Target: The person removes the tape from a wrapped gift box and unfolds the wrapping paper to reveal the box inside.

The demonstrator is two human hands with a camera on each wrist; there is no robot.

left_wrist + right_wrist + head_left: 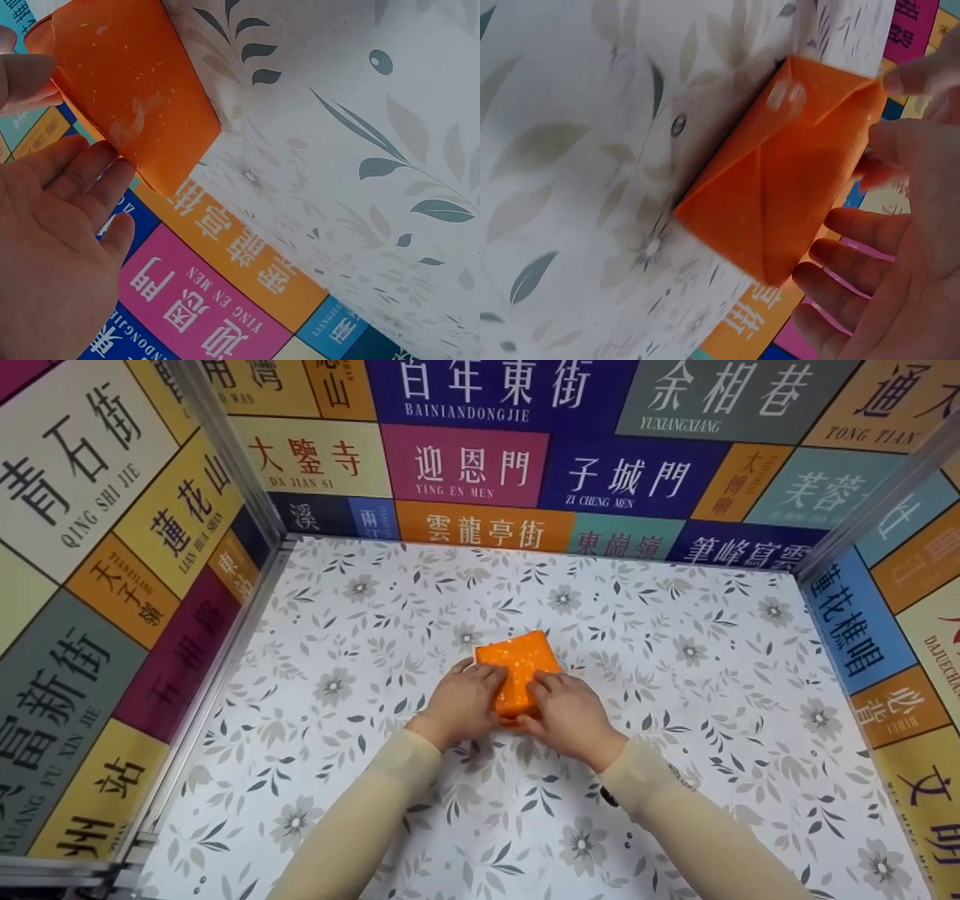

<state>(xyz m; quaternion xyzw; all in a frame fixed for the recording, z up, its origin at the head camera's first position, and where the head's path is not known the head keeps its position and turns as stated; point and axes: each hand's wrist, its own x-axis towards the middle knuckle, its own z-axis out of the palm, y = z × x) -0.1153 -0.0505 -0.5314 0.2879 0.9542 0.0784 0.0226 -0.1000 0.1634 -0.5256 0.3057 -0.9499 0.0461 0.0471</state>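
A box wrapped in orange paper [516, 664] lies on the patterned tabletop, between both hands. Folded flaps form creased triangles on one end of the orange-wrapped box [742, 195], with a patch of clear tape near a corner. My left hand [466, 701] holds its left side, the fingertips at the long edge and the thumb toward the near end. The right hand [570, 712] grips the opposite side, fingers on the edge and thumb low at the near end. In the left wrist view, pale scuffs or tape show on the box's side [139, 97].
White sheeting printed with grey flowers and leaves covers the tabletop [337, 607]. Panels with colourful Chinese street names, such as the back wall [465, 472], enclose it on the back, left and right. A metal frame rail [217, 682] runs along the left edge.
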